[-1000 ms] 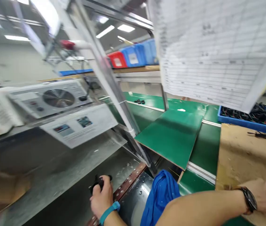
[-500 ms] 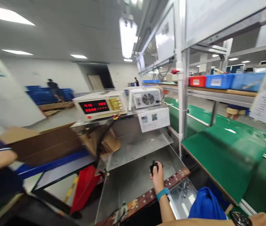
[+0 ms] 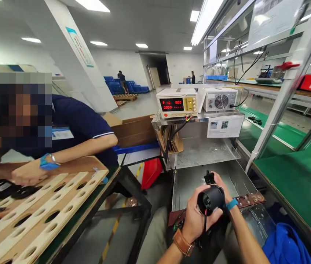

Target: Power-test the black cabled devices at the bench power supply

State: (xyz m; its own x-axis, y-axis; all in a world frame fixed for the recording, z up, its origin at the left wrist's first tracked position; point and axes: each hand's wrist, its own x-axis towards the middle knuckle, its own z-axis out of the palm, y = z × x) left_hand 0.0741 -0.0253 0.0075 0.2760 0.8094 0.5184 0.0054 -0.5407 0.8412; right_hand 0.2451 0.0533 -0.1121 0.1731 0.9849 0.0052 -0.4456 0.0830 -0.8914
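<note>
My left hand [image 3: 193, 216], with a brown watch strap at its wrist, is closed round a black cylindrical housing [image 3: 216, 196]. The housing's open end faces me, showing parts inside and a cable hanging down. Just behind it, my right hand [image 3: 223, 185], wearing a blue wristband, grips a small black part [image 3: 209, 178]. That part stands beyond the housing's upper rim; its exact kind is unclear. Both hands are above a metal tray [image 3: 183, 183], whose near edge carries a reddish-brown strip [image 3: 251, 200] with metal studs.
A power supply [image 3: 176, 103] with red digits stands on the shelf beside a fan-fronted unit [image 3: 221, 101]. At left, a co-worker leans over a wooden rack [image 3: 62, 198] with round holes. Blue cloth [image 3: 287, 244] lies lower right, near the green bench [image 3: 293, 176].
My view has swung left, bringing the co-worker and wooden rack into sight. My left hand has come from the far right and now holds the black housing beside my right hand.
</note>
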